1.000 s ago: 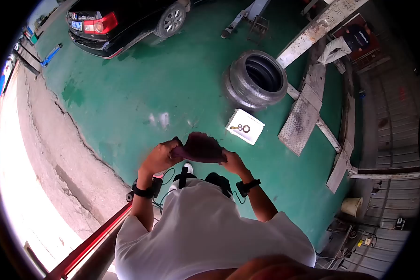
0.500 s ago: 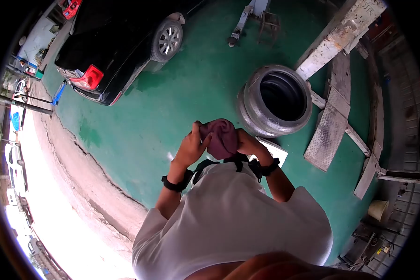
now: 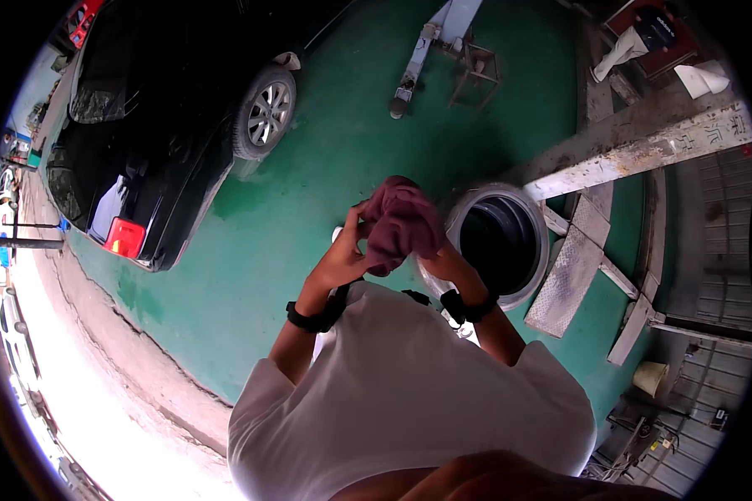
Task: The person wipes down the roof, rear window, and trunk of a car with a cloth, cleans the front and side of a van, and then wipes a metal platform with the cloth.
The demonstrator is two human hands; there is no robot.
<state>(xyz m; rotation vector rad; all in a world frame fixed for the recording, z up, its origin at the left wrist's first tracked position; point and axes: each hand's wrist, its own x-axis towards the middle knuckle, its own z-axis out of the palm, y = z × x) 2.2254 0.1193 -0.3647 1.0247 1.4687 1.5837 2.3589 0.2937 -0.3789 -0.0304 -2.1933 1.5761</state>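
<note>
A crumpled maroon cloth (image 3: 399,221) is held up in front of my chest between both hands. My left hand (image 3: 342,255) grips its left side, with the fingers curled around the edge and the thumb beneath. My right hand (image 3: 449,265) has hold of the lower right side; the cloth partly hides those fingers. Dark bands circle both of my wrists. Just beyond my right hand lies a stack of tyres (image 3: 532,242) on the green floor.
A black car (image 3: 159,125) stands at the left, its rear wheel (image 3: 266,113) towards me. At the right are a rusty white lift post (image 3: 643,159) and a metal ramp plate (image 3: 570,280). A person in dark clothing (image 3: 656,29) is at the far upper right.
My view has tilted up and shifted, so the car and tyres sit lower and further left. The cloth is now bunched more loosely and raised a little, still in both hands.
</note>
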